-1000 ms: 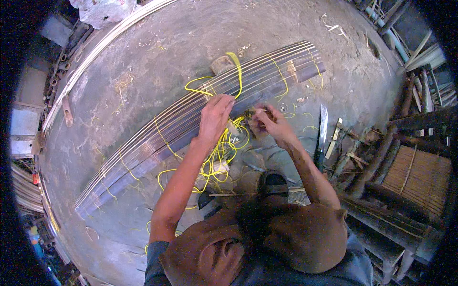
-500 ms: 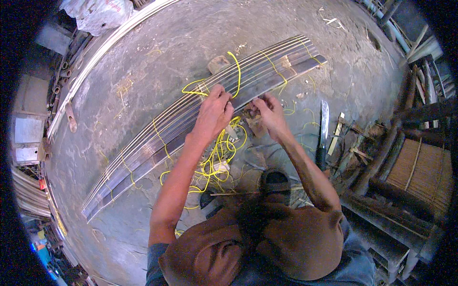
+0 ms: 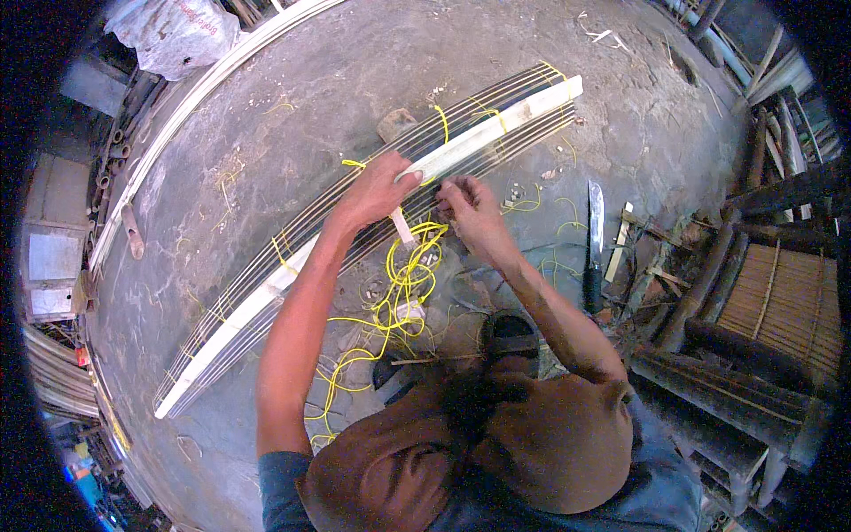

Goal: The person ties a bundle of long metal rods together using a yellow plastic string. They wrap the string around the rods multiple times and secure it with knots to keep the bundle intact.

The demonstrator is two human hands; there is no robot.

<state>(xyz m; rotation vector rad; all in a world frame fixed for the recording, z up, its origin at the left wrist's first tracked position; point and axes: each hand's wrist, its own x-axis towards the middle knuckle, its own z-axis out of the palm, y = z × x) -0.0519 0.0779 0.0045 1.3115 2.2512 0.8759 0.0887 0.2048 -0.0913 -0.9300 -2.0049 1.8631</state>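
Note:
A long bundle of thin bamboo slats (image 3: 332, 208), tied at intervals with yellow cord, lies slantwise on the ground. A wide pale bamboo strip (image 3: 229, 344) runs along its upper face. My left hand (image 3: 377, 191) is closed over the middle of the bundle, thumb pressed on the pale strip. Just right of it, at the bundle's near edge, my right hand (image 3: 472, 211) has its fingers curled together in a pinch. What they hold is hidden. A yellow cord (image 3: 409, 270) lies in loose loops below the hands, and a short cord end (image 3: 441, 124) sticks out above the strip.
A long knife with a dark handle (image 3: 595, 239) lies on the ground to the right, beside wood scraps (image 3: 623, 244). Dark wooden benches (image 3: 709, 403) line the right side. Long pale strips (image 3: 191, 102) and a white sack (image 3: 177, 35) are at far left.
The bundle has turned over: its dark side faced up before, and now the wide pale strip does. The upright cord loop beside my left hand has shrunk. Both hands have shifted slightly left.

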